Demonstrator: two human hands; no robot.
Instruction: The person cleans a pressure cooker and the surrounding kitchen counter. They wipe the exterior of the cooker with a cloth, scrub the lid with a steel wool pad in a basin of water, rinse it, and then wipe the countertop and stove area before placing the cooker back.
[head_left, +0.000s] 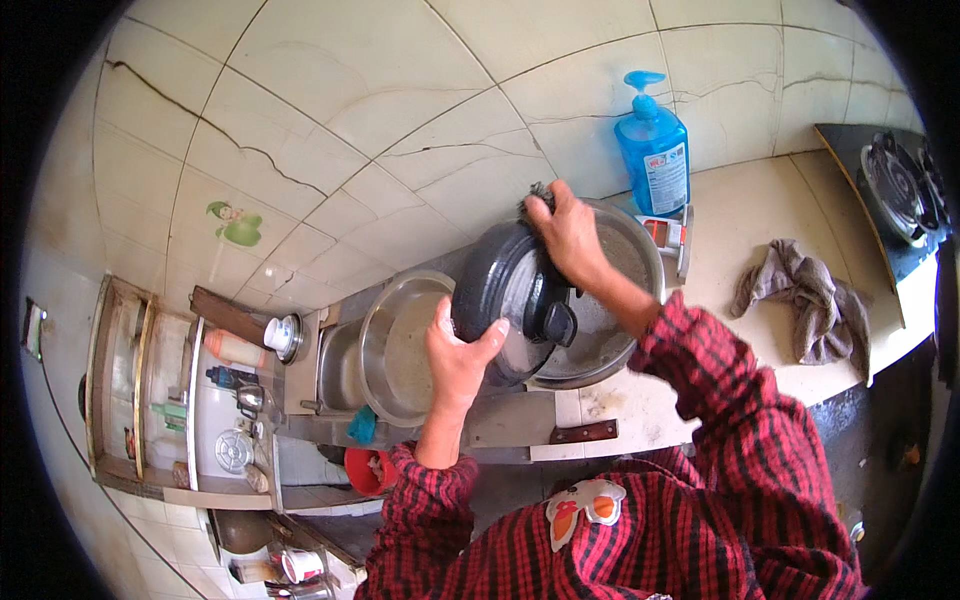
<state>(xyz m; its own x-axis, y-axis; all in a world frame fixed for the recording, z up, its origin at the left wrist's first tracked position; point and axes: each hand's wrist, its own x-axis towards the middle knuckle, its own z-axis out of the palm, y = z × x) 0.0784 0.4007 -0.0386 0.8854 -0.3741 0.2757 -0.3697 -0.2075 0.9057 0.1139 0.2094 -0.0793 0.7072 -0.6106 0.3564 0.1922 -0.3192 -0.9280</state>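
Observation:
A dark pot (491, 277) is tilted on its side above a large steel basin (626, 255) of cloudy water. My left hand (459, 356) grips its lower left edge, the thumb over the rim. Against the upper rim, my right hand (568, 232) presses a dark scouring pad (537, 202), partly hidden by the fingers. A black knob or short handle (560, 324) juts from the pot's right side. To the left, a second steel basin (405, 360) rests over the sink (341, 364).
A blue pump bottle (651, 150) stands behind the right basin. A cleaver (585, 433) lies along the front edge of the counter. A grey cloth (810, 307) lies to the right, near a gas stove (896, 187). Below the sink is a red bucket (364, 471).

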